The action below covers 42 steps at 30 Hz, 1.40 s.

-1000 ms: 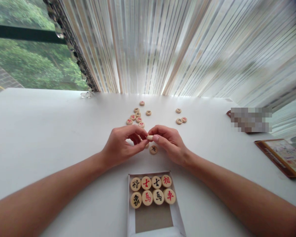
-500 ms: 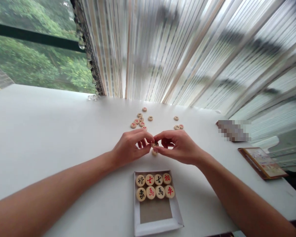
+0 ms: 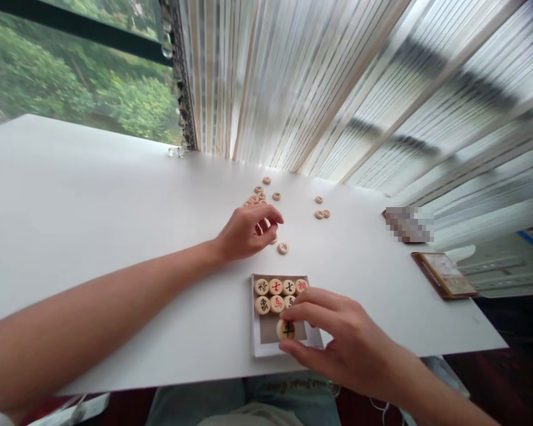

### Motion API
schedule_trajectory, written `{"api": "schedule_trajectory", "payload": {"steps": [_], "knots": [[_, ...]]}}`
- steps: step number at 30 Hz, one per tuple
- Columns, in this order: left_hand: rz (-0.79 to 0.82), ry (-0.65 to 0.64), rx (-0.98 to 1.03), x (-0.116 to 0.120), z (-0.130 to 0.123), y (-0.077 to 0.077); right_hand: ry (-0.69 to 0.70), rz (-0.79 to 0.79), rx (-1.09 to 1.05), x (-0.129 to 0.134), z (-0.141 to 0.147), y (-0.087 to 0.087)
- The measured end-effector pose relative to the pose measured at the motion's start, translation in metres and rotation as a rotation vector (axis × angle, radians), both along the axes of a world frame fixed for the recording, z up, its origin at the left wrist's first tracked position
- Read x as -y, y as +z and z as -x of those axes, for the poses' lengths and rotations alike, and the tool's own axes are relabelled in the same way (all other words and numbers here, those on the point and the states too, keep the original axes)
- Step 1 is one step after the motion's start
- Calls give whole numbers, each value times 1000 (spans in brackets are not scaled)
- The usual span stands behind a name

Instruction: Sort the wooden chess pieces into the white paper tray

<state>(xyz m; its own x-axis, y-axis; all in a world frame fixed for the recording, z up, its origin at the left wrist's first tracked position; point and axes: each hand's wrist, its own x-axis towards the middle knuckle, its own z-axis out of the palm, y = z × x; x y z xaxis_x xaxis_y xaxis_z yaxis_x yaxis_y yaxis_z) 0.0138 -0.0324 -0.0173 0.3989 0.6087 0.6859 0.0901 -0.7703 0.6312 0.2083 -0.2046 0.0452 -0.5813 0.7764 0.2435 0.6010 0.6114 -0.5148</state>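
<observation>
My right hand (image 3: 337, 334) pinches a round wooden piece with a black character (image 3: 286, 330) over the lower part of the shallow white box (image 3: 256, 340). Inside the box, two rows of wooden pieces lie face up, among them a red-marked one (image 3: 276, 287) and a black-marked one (image 3: 262, 305); my fingers cover part of the right end. My left hand (image 3: 253, 231) hovers over the table with curved fingers, thumb and index apart, holding nothing. Beside its fingertips lies a loose piece (image 3: 283, 248), and another is partly hidden under them.
Behind my left hand is a cluster of pieces (image 3: 259, 189) on the white table (image 3: 137, 201). Several more, including a pair (image 3: 319, 214), lie farther right. A brown-edged booklet (image 3: 444, 275) rests near the right edge. A striped curtain (image 3: 284, 89) hangs behind.
My right hand has left my left hand and carried the black-marked piece down over the box. My left hand no longer touches that piece. The view has tilted downward.
</observation>
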Motion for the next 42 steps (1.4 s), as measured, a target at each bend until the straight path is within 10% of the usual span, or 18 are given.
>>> {"api": "schedule_trajectory", "payload": {"steps": [8, 42], "knots": [[-49, -9, -12, -1, 0, -1, -123, -67, 79, 14, 20, -25], [-66, -21, -37, -3, -3, -3, -106, -69, 196, 19, 29, -33]]}}
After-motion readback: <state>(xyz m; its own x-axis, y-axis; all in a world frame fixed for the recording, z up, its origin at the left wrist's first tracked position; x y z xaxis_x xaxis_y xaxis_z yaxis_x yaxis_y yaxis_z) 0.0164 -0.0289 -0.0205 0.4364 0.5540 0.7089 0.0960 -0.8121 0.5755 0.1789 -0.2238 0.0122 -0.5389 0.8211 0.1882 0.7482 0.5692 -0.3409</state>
